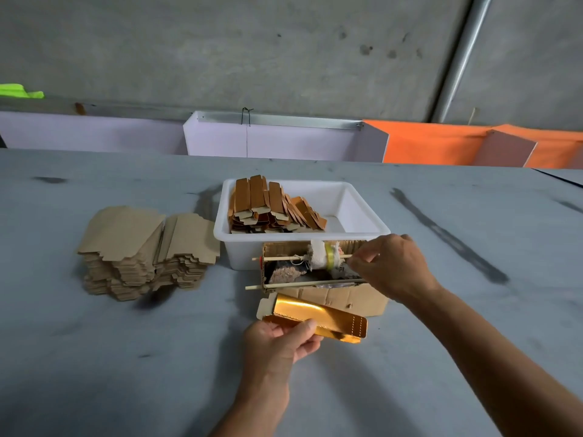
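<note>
My left hand [284, 340] grips a folded gold foil carton blank [318, 316] by its left end, just above the grey table. My right hand [389, 268] reaches over a small cardboard box [340, 298], and its fingertips pinch at the right end of the upper wooden stick [277, 258]. That stick carries a tape roll [326, 255] wrapped in white cloth. A second stick [284, 284] lies across the box lower down. What the fingertips pinch is too small to tell.
A white plastic tub [362, 212] behind the box holds several folded orange-brown cartons [271, 206]. A tall stack of flat brown carton blanks [142, 250] stands at the left. Lilac and orange panels [284, 140] line the table's far edge below a concrete wall.
</note>
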`<state>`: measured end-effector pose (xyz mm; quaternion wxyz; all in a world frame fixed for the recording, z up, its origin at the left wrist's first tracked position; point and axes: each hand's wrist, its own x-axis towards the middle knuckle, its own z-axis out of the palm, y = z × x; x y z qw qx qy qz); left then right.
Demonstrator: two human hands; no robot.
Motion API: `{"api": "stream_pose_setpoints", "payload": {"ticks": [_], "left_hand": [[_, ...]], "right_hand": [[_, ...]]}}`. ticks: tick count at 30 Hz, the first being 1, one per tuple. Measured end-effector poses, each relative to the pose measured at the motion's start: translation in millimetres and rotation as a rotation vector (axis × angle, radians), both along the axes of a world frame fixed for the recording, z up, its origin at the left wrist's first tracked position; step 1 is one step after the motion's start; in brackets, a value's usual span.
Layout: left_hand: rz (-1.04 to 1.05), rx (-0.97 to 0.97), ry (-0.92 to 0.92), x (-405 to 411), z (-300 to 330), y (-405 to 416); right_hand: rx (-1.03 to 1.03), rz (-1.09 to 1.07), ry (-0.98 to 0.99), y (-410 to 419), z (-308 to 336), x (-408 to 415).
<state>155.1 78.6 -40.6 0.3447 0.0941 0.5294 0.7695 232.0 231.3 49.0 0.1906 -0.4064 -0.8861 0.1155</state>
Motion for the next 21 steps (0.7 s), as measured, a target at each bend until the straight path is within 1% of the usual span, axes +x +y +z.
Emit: {"api": "stream_pose_setpoints", "payload": {"ticks": [3,6,8,13,21], "left_hand": [[-0.001,0.002,0.005,1,2,0],[0.000,-0.007,0.018,0,2,-1],[0.003,-0.004,0.031,-1,2,-2],[0.004,0.013,0.037,-4,-2,-5],[0.001,-0.003,0.059,-4,-4,-6]], "right_hand": [[-0.061,0.004,-0.160,7,0,-14],[-0.133,-0.001,-0.259,8,-1,-24],[-0.134,0.000,-0.308,8,-1,-30],[-0.101,-0.029,-0.387,5,5,-37],[-0.164,-0.020,-0.445,2,4,-41]]}}
